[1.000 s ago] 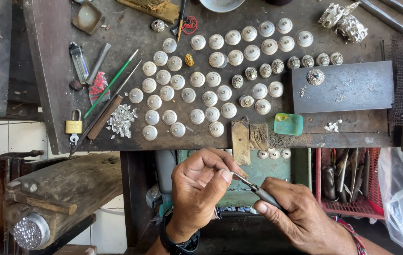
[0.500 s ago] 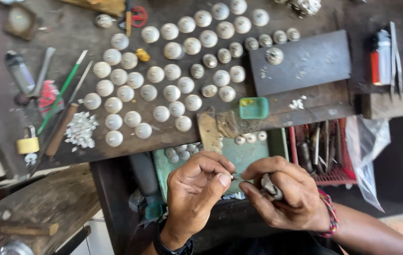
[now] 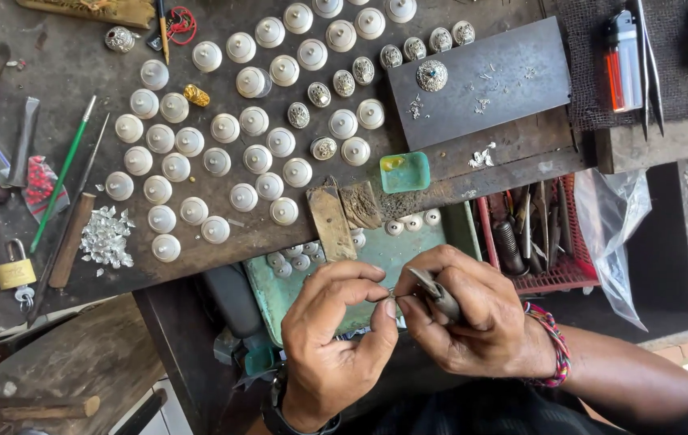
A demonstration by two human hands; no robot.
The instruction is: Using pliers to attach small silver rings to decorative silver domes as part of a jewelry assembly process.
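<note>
Two hands meet at lower centre: a tiny piece (image 3: 390, 295) is pinched by the left hand (image 3: 336, 338), steadied for the pliers (image 3: 434, 292) gripped in the right hand (image 3: 473, 322).

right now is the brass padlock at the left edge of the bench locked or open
Locked, as far as it shows: the brass padlock lies flat on the bench with its shackle seated in the body at both ends, keys beside it.

White domed caps (image 3: 216, 162) in rows across the dark brown tabletop (image 3: 78, 56); grey slab (image 3: 481, 80) — silver filigree button (image 3: 432, 75). Teal dish (image 3: 405, 171), green stick (image 3: 62, 175), brass padlock (image 3: 15, 273), red basket (image 3: 557, 278) — multicoloured braided wristband (image 3: 552, 342).
</note>
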